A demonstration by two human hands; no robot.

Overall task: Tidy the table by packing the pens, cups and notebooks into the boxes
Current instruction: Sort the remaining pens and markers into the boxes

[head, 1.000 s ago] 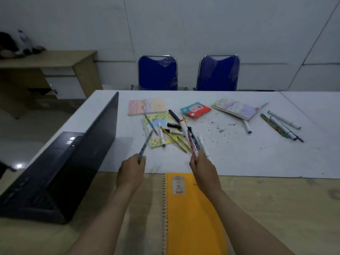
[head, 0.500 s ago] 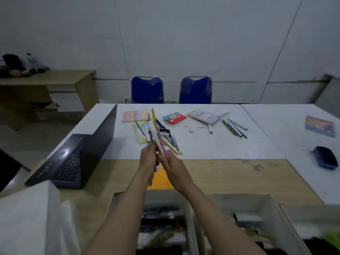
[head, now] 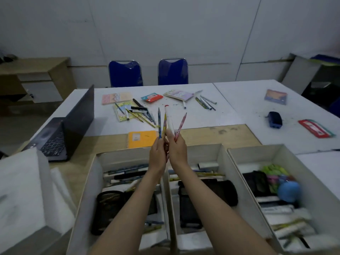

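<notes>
**Pen Transfer: Gathered Bundle Held Above the Boxes**

Both hands are raised together over the near edge of the work surface. The left hand (head: pixel 158 153) has its fingers curled round a slim blue pencil (head: pixel 159 124) and a yellow patterned pencil (head: pixel 164 126). The right hand (head: pixel 177 148) grips a thick white marker with a red cap (head: pixel 169 120) and a pink patterned pen (head: pixel 181 124). All four point upward and fan apart at the tips. The hands touch each other at the knuckles.

Directly beneath the forearms stand three open white cardboard boxes: the left box (head: pixel 95 168), the middle box (head: pixel 225 155) and the right box (head: pixel 287 153). The left and middle boxes already hold pens and black mesh containers; the right box holds mixed stationery.

Step in hand: judged as the carry phase, with the bundle positioned for deposit.

Next move: lower the hands into the left or middle box, where pens lie, and lay the four items flat alongside them. Release only once the items are below the rim, as the fanned tips could catch the divider wall.

Remaining work: a cluster of loose pens (head: pixel 141 113) on the white table (head: pixel 230 111), a second group of pens (head: pixel 205 103) farther right, and the orange spiral notebook (head: pixel 141 138) near the left box.
</notes>
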